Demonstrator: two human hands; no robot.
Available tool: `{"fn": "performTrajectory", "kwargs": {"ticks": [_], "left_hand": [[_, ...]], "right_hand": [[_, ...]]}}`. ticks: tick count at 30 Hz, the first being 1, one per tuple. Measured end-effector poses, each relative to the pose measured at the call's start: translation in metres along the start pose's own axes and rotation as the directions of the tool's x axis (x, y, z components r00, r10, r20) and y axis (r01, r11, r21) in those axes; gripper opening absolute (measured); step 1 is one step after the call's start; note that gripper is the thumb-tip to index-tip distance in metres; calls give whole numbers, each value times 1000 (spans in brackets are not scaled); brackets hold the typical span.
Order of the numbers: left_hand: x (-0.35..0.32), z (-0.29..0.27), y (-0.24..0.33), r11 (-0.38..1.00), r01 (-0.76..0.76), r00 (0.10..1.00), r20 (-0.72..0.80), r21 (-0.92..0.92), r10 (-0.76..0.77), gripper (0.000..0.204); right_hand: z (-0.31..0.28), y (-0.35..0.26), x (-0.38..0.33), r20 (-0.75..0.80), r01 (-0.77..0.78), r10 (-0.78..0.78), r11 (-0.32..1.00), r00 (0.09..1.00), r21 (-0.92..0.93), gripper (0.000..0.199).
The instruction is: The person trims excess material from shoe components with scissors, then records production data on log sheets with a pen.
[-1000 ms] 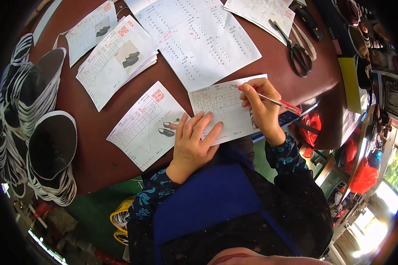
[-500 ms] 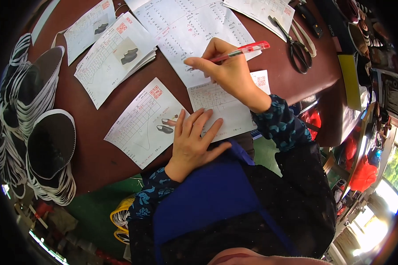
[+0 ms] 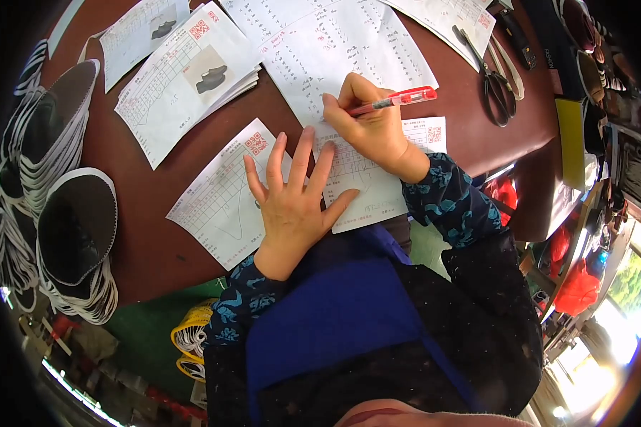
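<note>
Grasping a red-and-clear plastic pen (image 3: 404, 97), the right hand (image 3: 374, 132) overlies white paper sheets (image 3: 384, 192), the left hand (image 3: 292, 212) spread, grip released.

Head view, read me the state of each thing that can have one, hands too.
Left hand: open, fingers spread.
Right hand: closed, gripping.
Pen: gripped, tip hidden.
Form under the right hand: partly covered.
Large sheet: spread out, written on.
Scissors: lying unheld; can't tell whether the blades are fully shut.
Oval pieces: stacked.
</note>
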State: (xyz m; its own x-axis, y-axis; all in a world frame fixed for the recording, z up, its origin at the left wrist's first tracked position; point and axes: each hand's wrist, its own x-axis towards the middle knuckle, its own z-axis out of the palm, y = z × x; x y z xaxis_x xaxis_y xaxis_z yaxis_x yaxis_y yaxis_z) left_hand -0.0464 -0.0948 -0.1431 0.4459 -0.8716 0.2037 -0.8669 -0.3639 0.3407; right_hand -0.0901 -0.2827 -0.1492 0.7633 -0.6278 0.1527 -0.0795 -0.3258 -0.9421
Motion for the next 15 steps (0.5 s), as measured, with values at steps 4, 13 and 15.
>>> {"fn": "performTrajectory", "kwargs": {"ticks": [4, 13, 15], "left_hand": [[1, 2, -1, 1000, 5, 1000, -14, -10, -5, 69], [0, 3, -3, 1000, 12, 1000, -13, -17, -12, 69], [0, 3, -1, 1000, 12, 1000, -16, -20, -13, 69]], "right_hand": [[0, 1, 1, 1, 33, -33, 998, 999, -47, 34], [1, 4, 0, 1, 48, -48, 996, 999, -78, 34], [0, 4, 0, -2, 18, -18, 999, 1000, -42, 33]]}}
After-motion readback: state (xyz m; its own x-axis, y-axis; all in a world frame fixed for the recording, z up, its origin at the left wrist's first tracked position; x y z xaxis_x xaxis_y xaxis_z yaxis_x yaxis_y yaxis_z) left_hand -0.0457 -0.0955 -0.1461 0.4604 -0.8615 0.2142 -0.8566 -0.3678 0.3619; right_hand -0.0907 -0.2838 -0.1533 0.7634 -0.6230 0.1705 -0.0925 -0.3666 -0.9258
